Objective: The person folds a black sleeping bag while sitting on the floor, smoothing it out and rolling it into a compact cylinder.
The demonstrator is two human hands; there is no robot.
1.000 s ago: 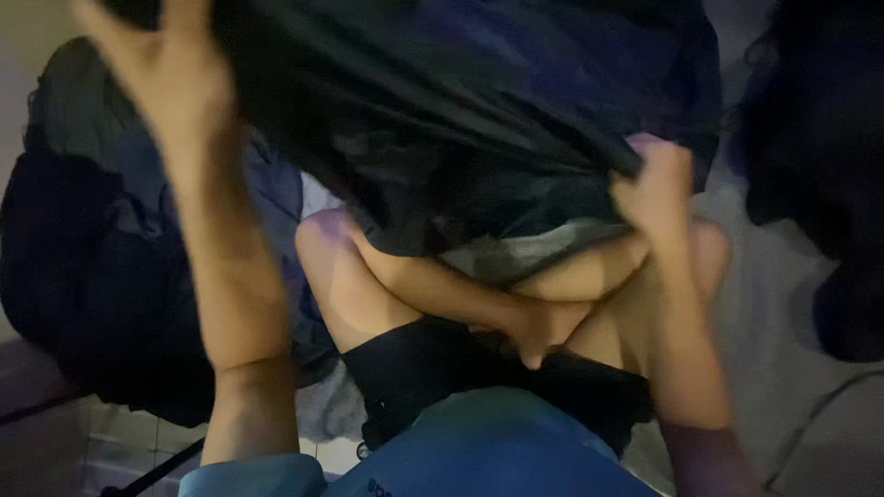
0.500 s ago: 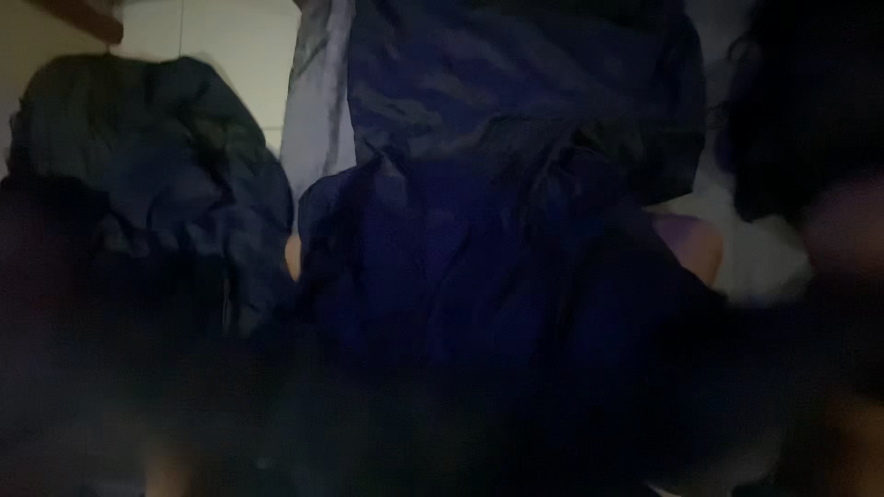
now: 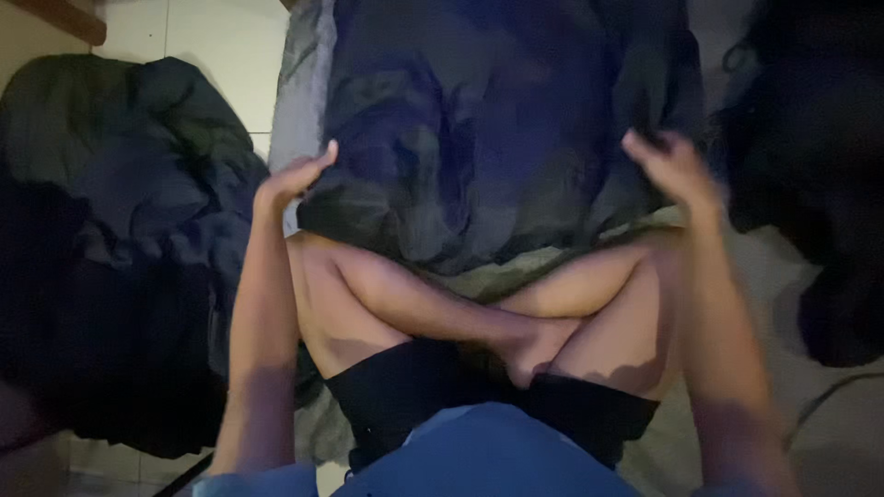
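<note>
**Desk:** What lies furthest left?

**Me:** A heap of dark green and navy clothing [image 3: 120,239], crumpled on the pale tiled floor [image 3: 212,46]. A strip of brown wood [image 3: 64,17] cuts the top left corner. Neither hand touches the heap.

**Desk:** And your left hand?

**Me:** My left hand [image 3: 295,175] is raised, fingers spread and slightly curled, its grip closed on nothing. The fingertips sit at the left edge of the dark blue garment [image 3: 488,129], touching it or only just beside it; the dim light won't let me say which.

**Desk:** Where does the garment lie?

**Me:** Spread flat ahead of my crossed bare legs [image 3: 460,313], its near hem draped over my shins. Its long axis runs away from me, from my knees toward the top of the frame. It sits between my two hands, and both are about equally near it.

**Desk:** The right hand?

**Me:** My right hand [image 3: 677,170] hovers at the garment's right edge, fingers open and loose, pinching nothing. It looks blurred, so contact is unclear.

**Desk:** What is underneath?

**Me:** A grey-green sheet or mat [image 3: 552,267] on the floor, showing under the hem.

**Desk:** Furthest right?

**Me:** Another pile of black fabric [image 3: 810,184], well apart from my right hand, with a thin cord [image 3: 833,396] on the floor below it. The room is dark.
</note>
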